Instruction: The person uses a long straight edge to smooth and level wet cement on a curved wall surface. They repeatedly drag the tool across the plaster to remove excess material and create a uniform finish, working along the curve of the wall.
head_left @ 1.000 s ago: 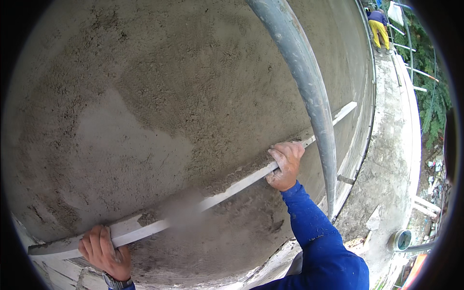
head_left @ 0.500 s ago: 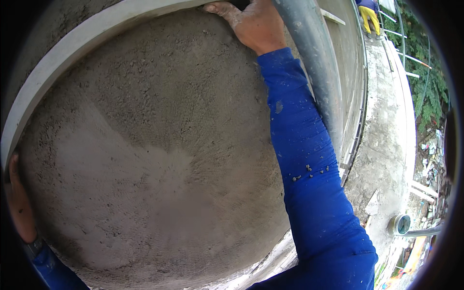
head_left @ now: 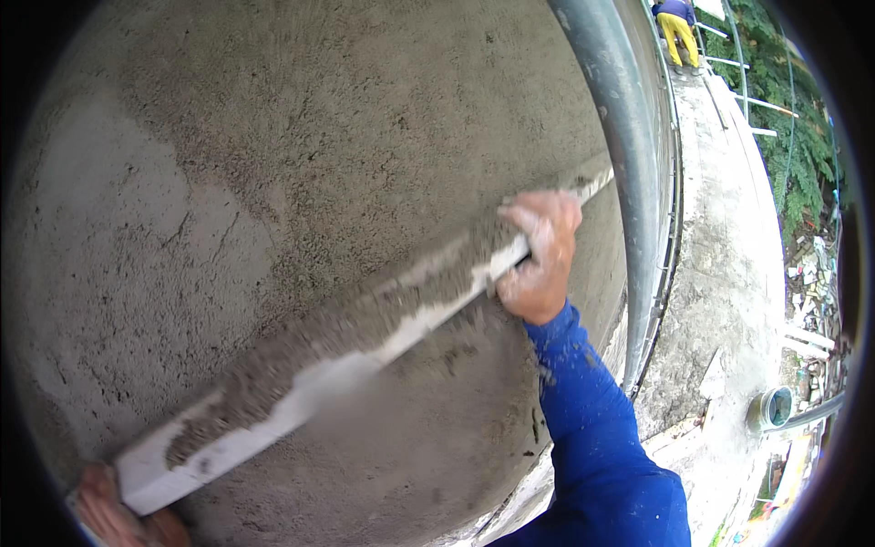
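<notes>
A long white plasterer's straightedge (head_left: pixel 228 448) slants across the rough grey mortar wall (head_left: pixel 301 128), from low on the left to higher on the right. Fresh mortar (head_left: pixel 310 342) is heaped along its upper side. My right hand (head_left: pixel 547 251), dusted with mortar, is wrapped around the bar towards its far right part. At the lower left end, my left hand (head_left: pixel 114 510) grips the bar, partly cut off by the dark rim of the view. The bar's right end passes behind a grey metal pipe (head_left: pixel 620 118). A blurred spot hides a little of the bar's middle.
Right of the pipe runs a pale concrete ledge (head_left: pixel 711 273). A short open-ended tube (head_left: pixel 775 407) sticks up near its outer side. At the far end stands a person in yellow trousers (head_left: pixel 679 38). Green foliage (head_left: pixel 784 118) and scattered rubble lie beyond.
The straightedge has come down from the top of the wall and now carries a mound of mortar. Both hands have moved lower with it, the right one also slightly rightward.
</notes>
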